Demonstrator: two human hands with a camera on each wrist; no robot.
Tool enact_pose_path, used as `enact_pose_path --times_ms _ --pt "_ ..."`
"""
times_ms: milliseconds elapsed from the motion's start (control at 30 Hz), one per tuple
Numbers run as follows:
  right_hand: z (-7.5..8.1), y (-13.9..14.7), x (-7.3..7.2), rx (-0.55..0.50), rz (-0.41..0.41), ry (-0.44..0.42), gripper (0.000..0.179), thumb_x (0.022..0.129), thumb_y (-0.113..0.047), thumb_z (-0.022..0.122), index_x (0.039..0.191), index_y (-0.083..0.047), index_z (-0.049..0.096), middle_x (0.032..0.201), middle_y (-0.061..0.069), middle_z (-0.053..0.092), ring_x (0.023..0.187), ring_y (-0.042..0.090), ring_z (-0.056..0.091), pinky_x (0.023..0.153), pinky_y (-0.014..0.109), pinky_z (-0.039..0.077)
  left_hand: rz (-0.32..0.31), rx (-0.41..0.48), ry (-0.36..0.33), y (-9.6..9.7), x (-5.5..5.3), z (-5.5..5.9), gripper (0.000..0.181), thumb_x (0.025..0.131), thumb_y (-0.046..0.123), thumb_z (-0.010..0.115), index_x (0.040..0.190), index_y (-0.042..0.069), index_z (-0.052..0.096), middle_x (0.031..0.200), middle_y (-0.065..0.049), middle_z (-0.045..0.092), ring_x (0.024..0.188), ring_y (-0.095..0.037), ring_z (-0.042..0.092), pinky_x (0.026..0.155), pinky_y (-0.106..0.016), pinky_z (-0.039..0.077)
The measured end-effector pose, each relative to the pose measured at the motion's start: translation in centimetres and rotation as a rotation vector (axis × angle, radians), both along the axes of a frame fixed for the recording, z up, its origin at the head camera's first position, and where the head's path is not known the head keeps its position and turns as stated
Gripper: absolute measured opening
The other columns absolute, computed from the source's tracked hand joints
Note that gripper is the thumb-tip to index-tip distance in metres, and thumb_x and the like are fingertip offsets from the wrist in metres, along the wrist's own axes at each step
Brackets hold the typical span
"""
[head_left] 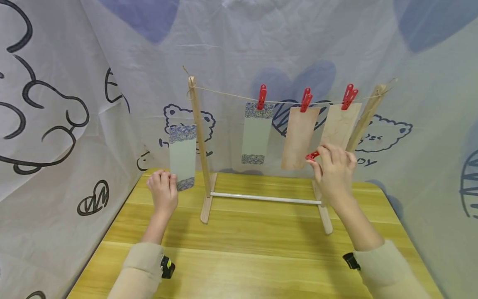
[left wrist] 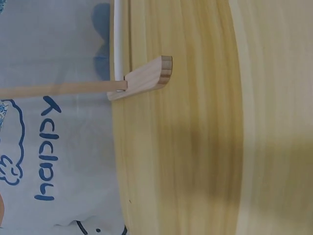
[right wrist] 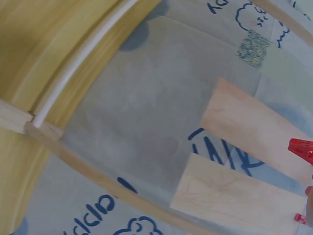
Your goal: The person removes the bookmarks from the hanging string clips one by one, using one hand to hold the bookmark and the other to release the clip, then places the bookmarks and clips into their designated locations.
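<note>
My left hand pinches the lower left edge of a pale green paper card with blue patterned ends, held upright left of the wooden stand. A red clothespin is between the thumb and fingers of my right hand, in front of the hanging cards. From the string hang a matching green card, a tan card and a cream card, each under a red clothespin. In the right wrist view the held clothespin shows at the right edge.
The stand has a left post, a right post and a white crossbar low between its feet. It stands on a yellow wood-grain table. A cloth with cartoon drawings hangs behind and beside it.
</note>
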State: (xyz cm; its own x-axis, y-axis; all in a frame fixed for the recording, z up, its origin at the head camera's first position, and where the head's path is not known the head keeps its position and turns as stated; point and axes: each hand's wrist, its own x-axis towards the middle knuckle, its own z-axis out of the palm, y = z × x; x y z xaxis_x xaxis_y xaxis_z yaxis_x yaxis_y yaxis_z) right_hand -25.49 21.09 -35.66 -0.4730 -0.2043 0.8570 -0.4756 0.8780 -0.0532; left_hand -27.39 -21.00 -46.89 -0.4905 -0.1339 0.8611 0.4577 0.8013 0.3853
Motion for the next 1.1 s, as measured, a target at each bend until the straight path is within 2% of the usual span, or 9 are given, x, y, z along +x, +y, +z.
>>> enact_pose_path --times_ms 200,467,833,1100 --pt "-1.0 0.8 0.5 0.043 -0.039 -0.061 0.055 0.093 -0.048 0.037 0.109 0.002 0.052 0.115 0.018 0.048 0.103 0.037 0.042 0.088 0.055 0.022 0.015 0.019 -0.008 -0.9 0.3 -0.7 0.044 0.098 0.038 0.032 0.082 -0.002 0.042 0.089 -0.02 0.036 0.08 -0.038 0.034 0.078 -0.054 0.022" --pt "-2.2 1.3 0.8 0.044 -0.058 -0.066 0.062 0.093 -0.053 0.031 0.109 0.002 0.053 0.115 0.018 0.049 0.103 0.036 0.043 0.088 0.054 0.023 0.04 0.032 -0.022 -1.8 1.1 -1.5 0.046 0.097 0.039 0.032 0.082 -0.003 0.043 0.091 -0.022 0.037 0.081 -0.041 0.034 0.078 -0.056 0.022" --pt "-4.2 2.1 1.4 0.055 -0.089 -0.101 0.066 0.093 -0.056 0.026 0.107 0.002 0.053 0.114 0.017 0.049 0.103 0.035 0.044 0.087 0.054 0.024 0.068 0.049 -0.111 -3.6 2.3 -3.1 0.042 0.098 0.033 0.036 0.083 -0.005 0.044 0.101 -0.025 0.038 0.09 -0.043 0.034 0.084 -0.058 0.018" --pt "-5.5 2.7 1.8 0.055 -0.105 -0.163 0.066 0.092 -0.057 0.028 0.107 0.002 0.053 0.114 0.017 0.049 0.103 0.035 0.044 0.088 0.055 0.024 0.109 0.041 -0.129 -4.7 3.0 -3.8 0.04 0.098 0.031 0.036 0.084 -0.005 0.044 0.103 -0.025 0.039 0.091 -0.045 0.033 0.087 -0.061 0.013"
